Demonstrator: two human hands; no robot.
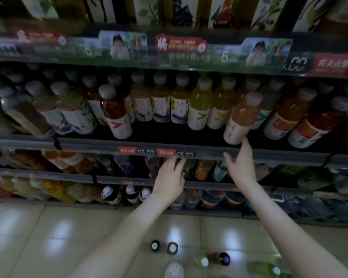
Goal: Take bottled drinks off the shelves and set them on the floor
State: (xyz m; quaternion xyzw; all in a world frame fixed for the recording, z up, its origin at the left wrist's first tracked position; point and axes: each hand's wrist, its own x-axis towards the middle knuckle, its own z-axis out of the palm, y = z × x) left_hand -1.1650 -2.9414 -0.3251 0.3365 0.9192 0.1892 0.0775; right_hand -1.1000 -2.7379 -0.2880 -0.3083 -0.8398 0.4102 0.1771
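A shelf rack holds rows of bottled drinks. My right hand is raised with spread fingers; its fingertips touch the base of an orange drink bottle with a white cap at the front of the middle shelf. My left hand reaches with relaxed fingers toward dark bottles on the shelf below, just under the price rail, holding nothing. A red drink bottle stands forward on the same middle shelf to the left. Several bottles stand on the tiled floor below my arms.
Yellow and amber bottles fill the middle shelf. Tall cartons line the top shelf. The lowest shelf holds dark bottles with white caps. Glossy floor tiles stretch to the left of the standing bottles.
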